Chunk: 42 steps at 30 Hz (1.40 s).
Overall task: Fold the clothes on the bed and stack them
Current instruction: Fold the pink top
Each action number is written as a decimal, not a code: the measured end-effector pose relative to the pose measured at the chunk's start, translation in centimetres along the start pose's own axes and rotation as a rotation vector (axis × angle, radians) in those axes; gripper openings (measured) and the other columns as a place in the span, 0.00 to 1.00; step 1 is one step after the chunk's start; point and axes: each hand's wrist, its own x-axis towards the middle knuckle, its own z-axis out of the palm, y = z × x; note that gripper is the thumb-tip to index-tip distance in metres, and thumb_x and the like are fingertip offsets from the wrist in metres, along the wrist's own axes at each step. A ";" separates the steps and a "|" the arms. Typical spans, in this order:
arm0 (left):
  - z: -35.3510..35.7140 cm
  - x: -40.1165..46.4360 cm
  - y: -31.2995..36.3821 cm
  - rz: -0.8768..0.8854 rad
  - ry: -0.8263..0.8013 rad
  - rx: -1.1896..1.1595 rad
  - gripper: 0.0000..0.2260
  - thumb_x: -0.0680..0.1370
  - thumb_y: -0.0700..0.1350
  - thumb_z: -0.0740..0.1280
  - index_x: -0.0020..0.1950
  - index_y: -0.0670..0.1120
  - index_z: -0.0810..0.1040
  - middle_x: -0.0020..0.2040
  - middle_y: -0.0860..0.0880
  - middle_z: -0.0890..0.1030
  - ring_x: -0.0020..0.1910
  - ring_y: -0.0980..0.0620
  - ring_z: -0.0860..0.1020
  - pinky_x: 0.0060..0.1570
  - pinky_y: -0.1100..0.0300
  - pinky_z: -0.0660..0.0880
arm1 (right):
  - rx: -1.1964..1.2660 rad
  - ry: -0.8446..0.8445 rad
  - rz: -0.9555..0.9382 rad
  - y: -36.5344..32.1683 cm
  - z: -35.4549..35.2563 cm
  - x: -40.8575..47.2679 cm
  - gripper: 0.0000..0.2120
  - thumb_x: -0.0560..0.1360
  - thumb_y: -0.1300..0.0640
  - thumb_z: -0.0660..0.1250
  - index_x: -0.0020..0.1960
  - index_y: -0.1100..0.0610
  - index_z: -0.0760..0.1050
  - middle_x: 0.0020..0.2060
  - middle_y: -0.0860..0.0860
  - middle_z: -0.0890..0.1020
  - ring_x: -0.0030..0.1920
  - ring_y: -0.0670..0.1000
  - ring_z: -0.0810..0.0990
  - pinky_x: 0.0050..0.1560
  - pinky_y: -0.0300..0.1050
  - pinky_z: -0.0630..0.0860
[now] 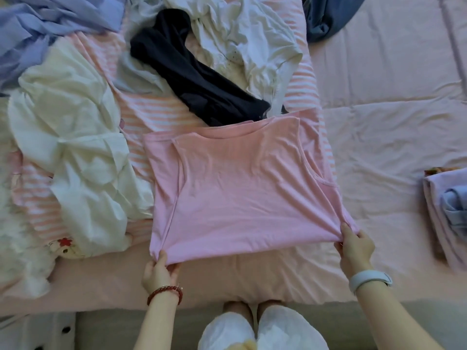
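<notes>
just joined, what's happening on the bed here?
A person is mid-fold on a pink T-shirt spread flat on the bed. The left hand pinches its near left corner and the right hand pinches the near right corner. Unfolded clothes lie beyond and to the left: a dark garment, white garments and a pink striped piece. A small folded stack sits at the right edge.
</notes>
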 end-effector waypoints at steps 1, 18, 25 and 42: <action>-0.6 -0.1 -0.1 -0.021 0.015 -0.002 0.08 0.78 0.36 0.63 0.39 0.45 0.72 0.39 0.45 0.76 0.40 0.50 0.75 0.25 0.62 0.78 | 0.014 0.025 0.016 0.1 -0.5 -0.5 0.02 0.77 0.63 0.62 0.49 0.59 0.71 0.36 0.51 0.73 0.36 0.48 0.71 0.35 0.41 0.72; 10.3 -1.2 11.4 0.036 -0.160 -0.233 0.05 0.75 0.35 0.66 0.40 0.42 0.74 0.23 0.50 0.79 0.34 0.53 0.79 0.28 0.64 0.77 | 0.004 -0.100 -0.145 -12.6 9.6 1.4 0.11 0.76 0.64 0.60 0.37 0.53 0.64 0.35 0.49 0.71 0.33 0.45 0.72 0.32 0.34 0.75; 14.6 0.9 13.2 0.054 -0.388 -0.336 0.04 0.78 0.36 0.61 0.43 0.39 0.73 0.40 0.44 0.79 0.35 0.49 0.81 0.40 0.59 0.80 | 0.056 -0.202 -0.199 -15.5 14.6 2.7 0.04 0.75 0.63 0.57 0.49 0.60 0.68 0.40 0.55 0.75 0.34 0.52 0.79 0.36 0.41 0.79; 17.5 1.1 -0.7 1.137 -0.538 1.760 0.30 0.78 0.60 0.56 0.75 0.63 0.42 0.76 0.51 0.34 0.73 0.43 0.31 0.68 0.36 0.37 | -0.395 -0.207 -0.157 -6.1 11.4 8.5 0.37 0.65 0.39 0.69 0.65 0.61 0.68 0.58 0.54 0.73 0.54 0.54 0.75 0.56 0.53 0.75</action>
